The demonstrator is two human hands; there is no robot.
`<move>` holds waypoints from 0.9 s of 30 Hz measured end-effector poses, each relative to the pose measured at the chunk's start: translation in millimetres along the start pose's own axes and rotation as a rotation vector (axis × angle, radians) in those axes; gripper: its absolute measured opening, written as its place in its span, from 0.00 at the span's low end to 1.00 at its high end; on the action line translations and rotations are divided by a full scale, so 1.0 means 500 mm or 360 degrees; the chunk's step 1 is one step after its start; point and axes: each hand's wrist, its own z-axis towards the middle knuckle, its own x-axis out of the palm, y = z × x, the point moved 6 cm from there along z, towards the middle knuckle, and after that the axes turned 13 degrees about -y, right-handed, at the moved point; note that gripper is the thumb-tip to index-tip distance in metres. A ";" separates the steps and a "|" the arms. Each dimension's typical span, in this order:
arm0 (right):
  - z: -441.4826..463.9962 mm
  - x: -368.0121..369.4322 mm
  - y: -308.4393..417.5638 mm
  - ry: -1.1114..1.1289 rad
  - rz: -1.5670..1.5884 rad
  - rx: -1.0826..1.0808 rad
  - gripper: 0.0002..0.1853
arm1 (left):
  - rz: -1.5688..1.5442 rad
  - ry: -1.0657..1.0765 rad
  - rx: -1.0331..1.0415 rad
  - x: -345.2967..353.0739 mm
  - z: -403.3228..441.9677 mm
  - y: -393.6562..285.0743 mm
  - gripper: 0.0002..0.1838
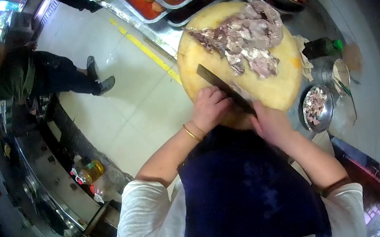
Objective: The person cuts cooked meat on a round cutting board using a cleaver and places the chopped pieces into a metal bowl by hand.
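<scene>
A thin, smooth gold-coloured bangle [192, 133] circles the wrist behind the left fingers [218, 96]. Farther back from the fingers, loose white fabric sleeves [139, 206] flank a dark navy cloth apron [251, 182] with paler blotches.

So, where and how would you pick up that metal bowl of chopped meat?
Probably by pinching the near rim of the metal bowl, coming from the person's side. The round, open shape offers an edge to grip there, while the chopping board sits close on the left and a metal pot crowds the far right.
</scene>
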 end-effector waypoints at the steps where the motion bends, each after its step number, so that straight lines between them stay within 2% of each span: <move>1: 0.012 0.001 0.008 -0.0050 0.0052 -0.0021 0.17 | -0.0025 0.0001 -0.0019 0.004 -0.004 0.001 0.13; 5: 0.043 0.016 0.019 -0.0094 0.0018 -0.0002 0.16 | -0.0012 -0.0028 -0.0038 0.006 0.006 -0.008 0.11; 8: 0.024 -0.001 -0.017 -0.0254 0.0276 -0.0077 0.17 | -0.0003 -0.0118 -0.0017 0.001 0.011 -0.018 0.12; 11: -0.057 -0.025 -0.048 -0.0502 0.0515 0.0109 0.18 | -0.0077 -0.0091 0.0031 0.002 0.011 -0.010 0.13; 15: -0.152 -0.037 -0.109 -0.0936 0.0985 0.0599 0.13 | -0.0144 0.0128 0.0110 -0.007 0.039 -0.020 0.16; 18: -0.197 -0.022 -0.152 -0.0993 0.1165 0.0827 0.13 | -0.0044 0.0320 0.0326 0.000 0.081 -0.032 0.17; 20: -0.231 -0.014 -0.158 -0.0807 0.1488 0.1090 0.13 | -0.0012 0.0410 0.0456 0.006 0.109 -0.038 0.17; 21: -0.245 -0.010 -0.154 -0.0705 0.1652 0.1214 0.13 | -0.0116 0.0476 0.0418 0.015 0.112 -0.029 0.15; 24: -0.278 -0.003 -0.160 -0.0694 0.1534 0.1152 0.14 | -0.0117 0.0476 0.0396 0.029 0.116 -0.026 0.15; 27: -0.300 0.012 -0.178 -0.0950 0.1144 0.0914 0.15 | 0.0004 0.0322 0.0340 0.054 0.133 -0.056 0.18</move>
